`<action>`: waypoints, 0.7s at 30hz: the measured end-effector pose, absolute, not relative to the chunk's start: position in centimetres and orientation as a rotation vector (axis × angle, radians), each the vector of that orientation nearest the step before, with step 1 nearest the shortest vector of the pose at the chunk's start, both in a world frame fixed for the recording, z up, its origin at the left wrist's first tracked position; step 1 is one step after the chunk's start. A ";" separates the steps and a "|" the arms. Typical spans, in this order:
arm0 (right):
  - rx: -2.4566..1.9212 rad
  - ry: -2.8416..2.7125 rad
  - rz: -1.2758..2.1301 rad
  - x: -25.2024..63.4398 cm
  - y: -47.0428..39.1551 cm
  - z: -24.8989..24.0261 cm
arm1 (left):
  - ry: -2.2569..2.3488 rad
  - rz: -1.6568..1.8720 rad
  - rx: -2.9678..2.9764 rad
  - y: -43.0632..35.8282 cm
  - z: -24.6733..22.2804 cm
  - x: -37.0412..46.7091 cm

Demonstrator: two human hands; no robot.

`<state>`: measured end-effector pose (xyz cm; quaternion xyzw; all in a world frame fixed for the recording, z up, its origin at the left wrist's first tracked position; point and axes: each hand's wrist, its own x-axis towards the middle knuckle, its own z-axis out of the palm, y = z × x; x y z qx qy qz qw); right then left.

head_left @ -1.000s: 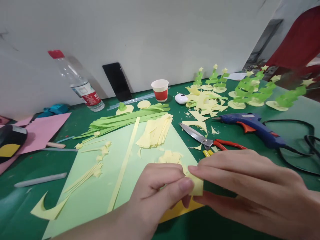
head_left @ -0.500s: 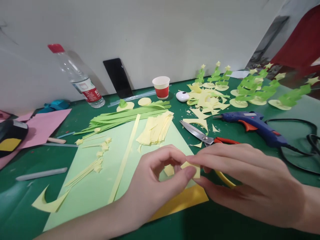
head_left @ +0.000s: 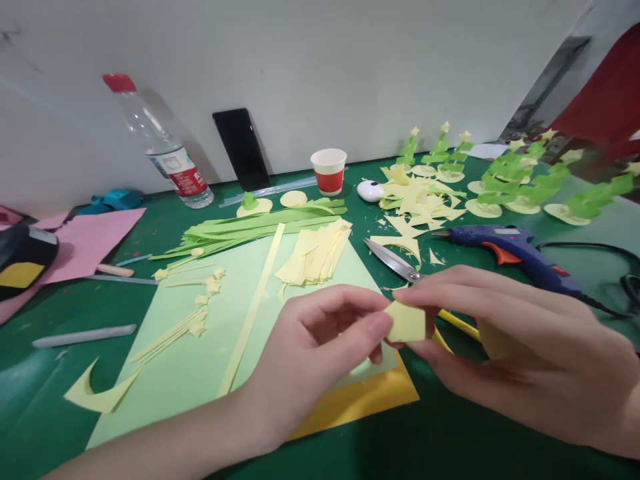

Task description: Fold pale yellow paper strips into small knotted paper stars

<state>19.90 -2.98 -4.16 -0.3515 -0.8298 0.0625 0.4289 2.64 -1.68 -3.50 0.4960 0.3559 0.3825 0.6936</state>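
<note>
Between my two hands is a small pale yellow folded paper piece (head_left: pixel 407 323) with a five-sided outline. Thumb and fingers of my left hand (head_left: pixel 325 347) pinch its left side. My right hand (head_left: pixel 520 353) has its fingertips on the top and bottom of the piece's right side. Below them lies a light green sheet (head_left: pixel 195 373), with an orange sheet (head_left: pixel 360 403) under its near edge. Yellow strips (head_left: pixel 315 252) and thin stems with small stars (head_left: pixel 197 327) rest on the green sheet. Scissors (head_left: pixel 395 261) lie partly behind my right hand.
A blue glue gun (head_left: pixel 520 253) with a black cord is at the right. Behind are paper scraps (head_left: pixel 415 200), green spiral paper plants (head_left: pixel 530 187), a paper cup (head_left: pixel 329 172), a phone (head_left: pixel 243 150) and a bottle (head_left: pixel 173 160). Pink paper (head_left: pixel 90 243) is at the left.
The folded piece has moved slightly right and up and now shows its flat face. My right hand has shifted right, its fingers spread a little wider around the piece. The view has shifted slightly.
</note>
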 end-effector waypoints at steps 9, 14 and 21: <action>-0.905 -2.141 0.078 20.0 -2.7 -3.5 | 0.868 0.864 1.149 -1.8 -3.2 2.8; -0.884 -2.097 0.076 19.9 -3.1 -4.2 | 0.848 0.825 1.126 -1.8 -3.3 2.6; -0.888 -2.129 0.001 19.8 -2.8 -3.7 | 0.884 0.832 1.187 -1.9 -3.0 2.8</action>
